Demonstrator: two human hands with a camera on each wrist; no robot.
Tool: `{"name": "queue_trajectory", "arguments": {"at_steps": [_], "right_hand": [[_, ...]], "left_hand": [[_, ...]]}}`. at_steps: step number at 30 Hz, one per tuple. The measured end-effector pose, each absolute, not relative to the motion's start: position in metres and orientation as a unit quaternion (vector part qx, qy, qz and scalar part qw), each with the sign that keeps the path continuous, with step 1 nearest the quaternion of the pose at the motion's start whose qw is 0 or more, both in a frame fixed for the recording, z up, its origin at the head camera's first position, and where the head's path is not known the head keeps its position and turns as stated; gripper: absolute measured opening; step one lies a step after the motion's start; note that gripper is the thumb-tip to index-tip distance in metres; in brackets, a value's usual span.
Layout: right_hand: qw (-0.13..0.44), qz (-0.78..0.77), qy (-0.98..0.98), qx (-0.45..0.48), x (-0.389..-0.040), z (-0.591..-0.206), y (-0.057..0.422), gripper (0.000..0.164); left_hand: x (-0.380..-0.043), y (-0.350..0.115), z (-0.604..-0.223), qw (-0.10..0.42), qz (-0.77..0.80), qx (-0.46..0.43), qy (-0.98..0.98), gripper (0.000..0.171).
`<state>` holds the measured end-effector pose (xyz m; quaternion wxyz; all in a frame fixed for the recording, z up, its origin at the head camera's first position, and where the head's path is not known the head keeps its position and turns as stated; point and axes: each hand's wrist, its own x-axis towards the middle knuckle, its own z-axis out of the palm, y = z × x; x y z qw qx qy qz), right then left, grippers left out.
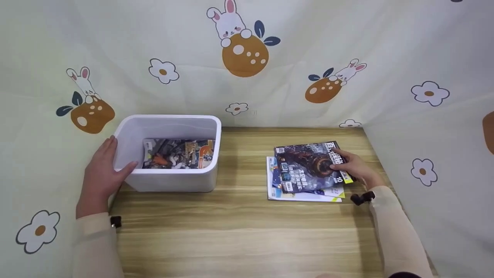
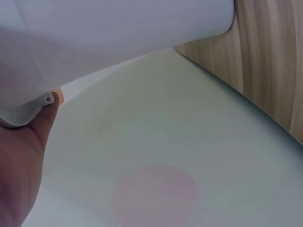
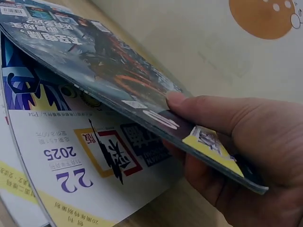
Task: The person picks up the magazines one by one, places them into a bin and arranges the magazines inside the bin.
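Observation:
My right hand (image 1: 357, 168) pinches a dark-covered magazine (image 1: 308, 166) by its right side, thumb on the cover and fingers beneath. In the right wrist view that magazine (image 3: 118, 90) is tilted up, its near edge raised off a white-covered magazine (image 3: 52, 161) below. The lower magazines (image 1: 305, 197) lie on the table at the right. At the left, my left hand (image 1: 101, 175) grips a white plastic bin (image 1: 173, 181) by its rim, thumb over the edge and fingers along the outer side. Inside the bin lies another magazine (image 1: 175, 154) with a colourful cover.
The wood-grain table (image 1: 239, 231) is bounded at the back and sides by a pale curtain (image 1: 185, 96) printed with rabbits and flowers. The bin stands close to the back left, and the lower magazines lie near the right side.

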<state>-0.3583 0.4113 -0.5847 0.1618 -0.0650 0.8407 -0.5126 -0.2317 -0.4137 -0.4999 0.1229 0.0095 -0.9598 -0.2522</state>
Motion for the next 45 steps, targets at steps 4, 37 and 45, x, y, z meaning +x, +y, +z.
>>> {"name": "queue_trajectory", "arguments": {"at_steps": [4,37,45], "right_hand": [[0.147,-0.509,0.846,-0.057,-0.353,-0.592,0.417,0.089],[0.018,-0.716,0.696,-0.041,-0.321,-0.483,0.276,0.092],[0.013,-0.713,0.692,-0.110,-0.323,-0.452,0.221,0.090]], "left_hand": [[-0.232,-0.412,-0.500,0.118,-0.255,0.014,-0.960,0.109],[-0.224,-0.413,-0.497,0.126,-0.253,0.011,-0.959,0.109],[-0.227,-0.412,-0.500,0.127,-0.260,0.013,-0.957,0.110]]}}
